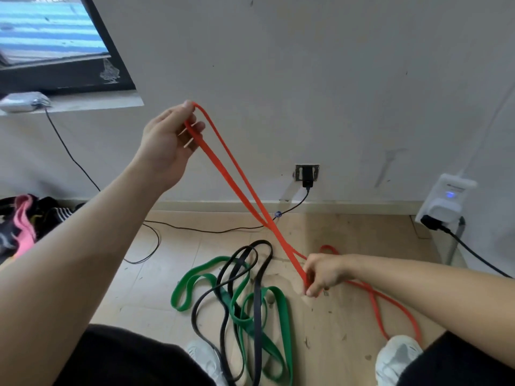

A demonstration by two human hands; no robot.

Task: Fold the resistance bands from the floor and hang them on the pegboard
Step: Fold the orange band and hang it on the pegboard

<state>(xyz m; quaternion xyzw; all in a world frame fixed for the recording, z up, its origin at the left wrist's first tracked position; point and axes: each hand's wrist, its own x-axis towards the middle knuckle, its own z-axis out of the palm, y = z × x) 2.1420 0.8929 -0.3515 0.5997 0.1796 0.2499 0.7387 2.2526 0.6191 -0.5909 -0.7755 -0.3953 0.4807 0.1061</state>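
Early stage. Left hand (167,140) raised, grip curled round the red band (239,185) loop end; right hand (324,273) lower right, grip pinching its strands, tail on the floor (156,288). Tangled green band (281,316) and black band (259,302) lie unfolded near the feet. Nothing hung; pegboard unseen.

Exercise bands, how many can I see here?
3. The red band is held between the left hand and the right hand, trailing onto the floor. The green band and the black band lie tangled on the floor below; the tangle could hide more.
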